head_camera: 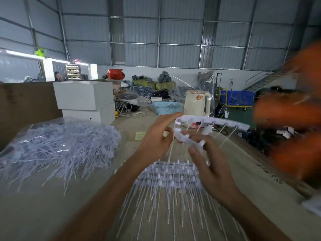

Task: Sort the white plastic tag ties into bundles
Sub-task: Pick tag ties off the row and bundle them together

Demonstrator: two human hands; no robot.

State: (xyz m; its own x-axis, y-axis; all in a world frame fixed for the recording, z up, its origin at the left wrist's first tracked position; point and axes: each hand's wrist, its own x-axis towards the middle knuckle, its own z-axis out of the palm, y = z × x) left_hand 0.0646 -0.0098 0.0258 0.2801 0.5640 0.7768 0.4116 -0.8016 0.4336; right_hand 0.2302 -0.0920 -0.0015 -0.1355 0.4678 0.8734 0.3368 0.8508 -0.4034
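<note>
**Head view: both hands work a strip of ties above the sorted rows**

Head view shows the fingers (196,141) of the right hand (212,173) curled under a short white strip (187,139) of tag ties, pinching it near its lock heads. The left hand (154,141) meets the same strip from the other side, thumb and forefinger closing on its near end, with one thin tail (171,150) hanging down between the palms. Above the fingers a longer strip (213,121) arches to the right, its tails pointing downward; motion blur hides exactly which fingers carry it.

Below the hands, on the counter (43,206), lie the sorted rows (166,174): strips laid head to head, tails fanned toward the camera. To the left sits a loose heap (59,145) of ties in clear plastic wrap, well apart from the rows.

These ties look very light and springy. The tails are thin and flexible, likely to tangle or snag on neighbours, while the connecting bar with the heads is the stiff part. Holding at that bar seems best; pulling by a tail would probably twist the strip or snap a tie off.

Farther off stand white boxes (83,96), a blue basket (166,107) and a cream kettle (197,103). A blurred orange shape (295,119) fills the right edge.
</note>
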